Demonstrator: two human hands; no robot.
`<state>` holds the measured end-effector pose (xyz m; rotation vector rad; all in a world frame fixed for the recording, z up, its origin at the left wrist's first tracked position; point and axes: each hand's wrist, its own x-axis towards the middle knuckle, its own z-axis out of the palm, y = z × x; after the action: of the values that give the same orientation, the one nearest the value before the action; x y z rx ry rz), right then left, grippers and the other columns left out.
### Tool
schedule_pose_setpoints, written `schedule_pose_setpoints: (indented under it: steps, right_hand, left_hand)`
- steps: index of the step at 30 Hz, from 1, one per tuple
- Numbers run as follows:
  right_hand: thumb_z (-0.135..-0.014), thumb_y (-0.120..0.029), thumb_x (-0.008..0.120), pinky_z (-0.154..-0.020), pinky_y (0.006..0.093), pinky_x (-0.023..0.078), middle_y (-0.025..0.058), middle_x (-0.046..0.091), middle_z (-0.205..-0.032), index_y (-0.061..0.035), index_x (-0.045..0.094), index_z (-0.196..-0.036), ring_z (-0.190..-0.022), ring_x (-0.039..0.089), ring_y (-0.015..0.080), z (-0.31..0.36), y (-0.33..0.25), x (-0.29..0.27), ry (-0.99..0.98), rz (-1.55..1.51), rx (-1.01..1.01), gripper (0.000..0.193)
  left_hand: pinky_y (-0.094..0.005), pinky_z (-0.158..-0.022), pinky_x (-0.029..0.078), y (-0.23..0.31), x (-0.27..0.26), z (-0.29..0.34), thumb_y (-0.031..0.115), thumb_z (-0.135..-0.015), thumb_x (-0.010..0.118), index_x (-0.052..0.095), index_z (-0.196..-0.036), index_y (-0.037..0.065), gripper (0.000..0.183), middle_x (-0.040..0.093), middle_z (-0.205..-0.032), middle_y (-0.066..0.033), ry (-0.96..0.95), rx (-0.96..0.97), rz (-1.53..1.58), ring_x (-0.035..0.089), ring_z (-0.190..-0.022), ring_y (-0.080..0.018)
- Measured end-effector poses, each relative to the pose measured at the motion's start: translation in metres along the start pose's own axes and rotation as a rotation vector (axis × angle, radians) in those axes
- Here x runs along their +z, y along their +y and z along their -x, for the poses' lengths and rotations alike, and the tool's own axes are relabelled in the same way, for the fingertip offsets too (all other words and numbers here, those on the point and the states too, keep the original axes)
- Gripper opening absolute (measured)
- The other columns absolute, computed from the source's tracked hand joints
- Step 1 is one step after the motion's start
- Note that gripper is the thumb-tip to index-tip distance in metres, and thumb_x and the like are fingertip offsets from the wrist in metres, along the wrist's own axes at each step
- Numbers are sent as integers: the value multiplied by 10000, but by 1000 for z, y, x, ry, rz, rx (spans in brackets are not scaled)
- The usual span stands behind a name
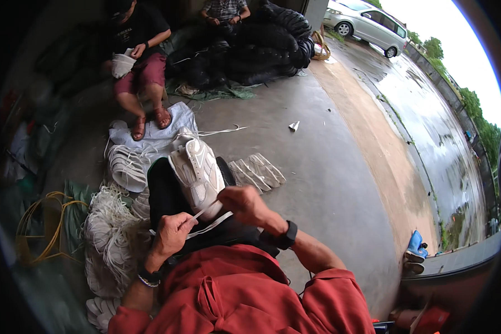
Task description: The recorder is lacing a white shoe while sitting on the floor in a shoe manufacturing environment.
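White mesh and smooth pale panels make up the sneaker (197, 175), a chunky shoe with its toe pointing away from the person and its heel toward them, propped on a dark lap (167, 195). Its upper shows layered overlays and a padded tongue; the sole edge is thick and off-white. Just below the sneaker's heel, a flat white lace (206, 222) runs between both hands. The left hand (170, 236), just below and left of the sneaker, is closed with thumb and fingers pinching one end of the lace. The right hand (247, 203), touching the sneaker's near right side, is curled shut on the other part of the lace, close against the shoe.

Left of the sneaker on the concrete floor (317, 167) lies a heap of loose white laces (108, 239), and beyond that heap a stack of white soles (127, 167). Right of the sneaker lie two flat grey insoles (259, 172). Beyond the sneaker, a seated person in maroon shorts (145, 72) holds another white shoe (121, 64), feet on a pale cloth (175, 125).
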<state>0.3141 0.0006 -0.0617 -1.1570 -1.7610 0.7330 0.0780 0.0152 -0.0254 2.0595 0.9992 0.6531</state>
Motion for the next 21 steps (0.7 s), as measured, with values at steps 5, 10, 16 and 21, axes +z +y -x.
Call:
schedule_pose_setpoints:
  steps: [5, 10, 16, 21]
  right_hand:
    - [-775, 27, 520, -530, 251, 420, 75, 538, -592, 21, 600, -815, -554, 504, 113, -25, 50, -85, 477, 96, 153, 89]
    - [-805, -18, 526, -501, 222, 442, 84, 624, -683, 13, 585, -989, -543, 563, 113, -30, 38, -100, 576, 195, 355, 196]
    - [-766, 33, 543, -548, 289, 436, 116, 592, -665, -6, 596, -979, -573, 528, 131, -25, -34, 14, -255, -137, 79, 223]
    - [-820, 13, 526, -510, 211, 399, -15, 548, -655, 21, 610, -886, -579, 487, 55, -30, 9, -17, -87, -296, 301, 107]
  left_hand:
    - [-186, -391, 271, -21, -36, 10, 209, -892, 515, 600, -800, 21, 226, 415, -485, 57, -20, -115, 179, 375, -422, -11]
    - [-191, -386, 281, -29, -48, 12, 197, -894, 494, 583, -784, 18, 229, 414, -478, 52, -9, -206, 248, 375, -414, -15]
    - [-242, -434, 315, -13, -15, -11, 133, -867, 490, 595, -775, 14, 183, 420, -512, 19, -184, -226, 416, 383, -482, -48]
    - [-236, -459, 336, -36, -44, 4, 153, -878, 489, 583, -744, 25, 208, 432, -527, 25, -163, -157, 342, 392, -495, -47]
